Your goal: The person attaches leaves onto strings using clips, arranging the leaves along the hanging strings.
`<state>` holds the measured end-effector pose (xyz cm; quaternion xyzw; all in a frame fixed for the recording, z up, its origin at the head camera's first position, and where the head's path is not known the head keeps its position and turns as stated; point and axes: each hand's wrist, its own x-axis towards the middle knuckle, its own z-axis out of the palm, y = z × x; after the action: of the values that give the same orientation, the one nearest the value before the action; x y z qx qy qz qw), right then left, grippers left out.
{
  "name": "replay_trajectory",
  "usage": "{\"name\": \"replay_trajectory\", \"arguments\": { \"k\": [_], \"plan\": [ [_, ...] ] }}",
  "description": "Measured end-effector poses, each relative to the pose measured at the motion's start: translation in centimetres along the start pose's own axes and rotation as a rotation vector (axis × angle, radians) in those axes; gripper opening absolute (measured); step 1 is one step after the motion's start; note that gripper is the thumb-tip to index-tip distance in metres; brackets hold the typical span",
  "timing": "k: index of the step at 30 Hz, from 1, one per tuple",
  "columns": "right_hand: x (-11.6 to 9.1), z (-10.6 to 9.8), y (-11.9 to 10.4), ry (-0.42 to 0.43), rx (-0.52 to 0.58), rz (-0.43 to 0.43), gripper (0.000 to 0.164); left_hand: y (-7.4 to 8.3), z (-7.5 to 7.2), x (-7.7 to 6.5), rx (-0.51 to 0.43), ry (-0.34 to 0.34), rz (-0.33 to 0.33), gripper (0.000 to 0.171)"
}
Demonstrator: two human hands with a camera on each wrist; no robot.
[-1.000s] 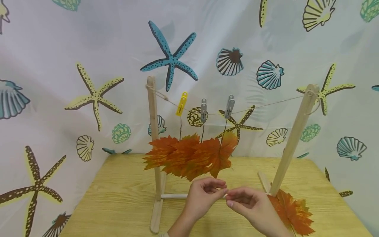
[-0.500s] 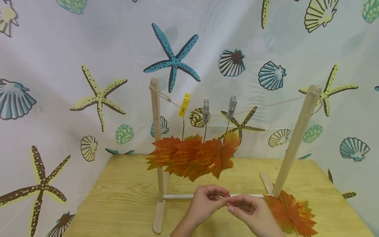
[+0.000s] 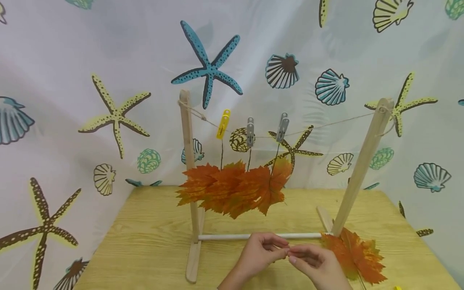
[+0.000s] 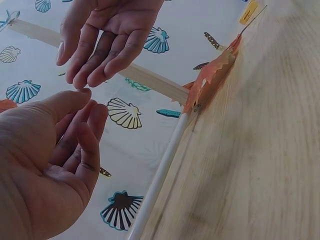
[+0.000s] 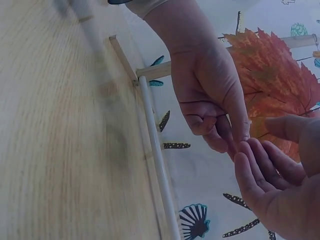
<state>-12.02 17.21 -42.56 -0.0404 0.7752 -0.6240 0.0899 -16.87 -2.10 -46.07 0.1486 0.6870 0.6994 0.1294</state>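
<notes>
My left hand (image 3: 262, 255) and right hand (image 3: 319, 264) meet at their fingertips in front of the wooden stand's white crossbar (image 3: 232, 237). Both have loosely bent fingers, and nothing shows between them in either wrist view. Beyond them, overlapping orange maple leaves (image 3: 232, 187) hang by their stems from a string (image 3: 337, 122). One yellow clothespin (image 3: 223, 125) and two grey ones, a middle clothespin (image 3: 250, 132) and a right-hand clothespin (image 3: 282, 127), grip the string. More orange leaves (image 3: 357, 257) lie on the table beside the right post's foot.
Wooden posts stand at left (image 3: 188, 161) and right (image 3: 362, 169), with the string tied near their tops. On the wooden table (image 3: 145, 241), a yellow clothespin (image 4: 248, 12) lies near the loose leaves' stem. A curtain (image 3: 152, 52) printed with starfish and shells surrounds the back and sides.
Both hands have moved slightly right and lower, still touching at the fingertips. The head view has shifted a little, and a yellow bit now shows at its lower right edge. Hanging leaves stay put.
</notes>
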Motion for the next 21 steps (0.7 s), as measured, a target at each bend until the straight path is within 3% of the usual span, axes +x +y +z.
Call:
{"name": "replay_trajectory", "arguments": {
  "k": [9, 17, 21],
  "plan": [
    [-0.6, -0.7, 0.9, 0.128, 0.002, 0.071, 0.04, -0.6, 1.2, 0.4, -0.007, -0.026, -0.017, 0.02],
    [-1.5, -2.7, 2.0, 0.277, 0.03, 0.187, 0.043, -0.7, 4.3, 0.7, -0.042, -0.05, -0.101, 0.017],
    [-2.1, -3.5, 2.6, 0.312, 0.007, 0.217, 0.048, -0.9, 5.6, 0.8, -0.038, -0.075, -0.129, 0.013]
  ]
}}
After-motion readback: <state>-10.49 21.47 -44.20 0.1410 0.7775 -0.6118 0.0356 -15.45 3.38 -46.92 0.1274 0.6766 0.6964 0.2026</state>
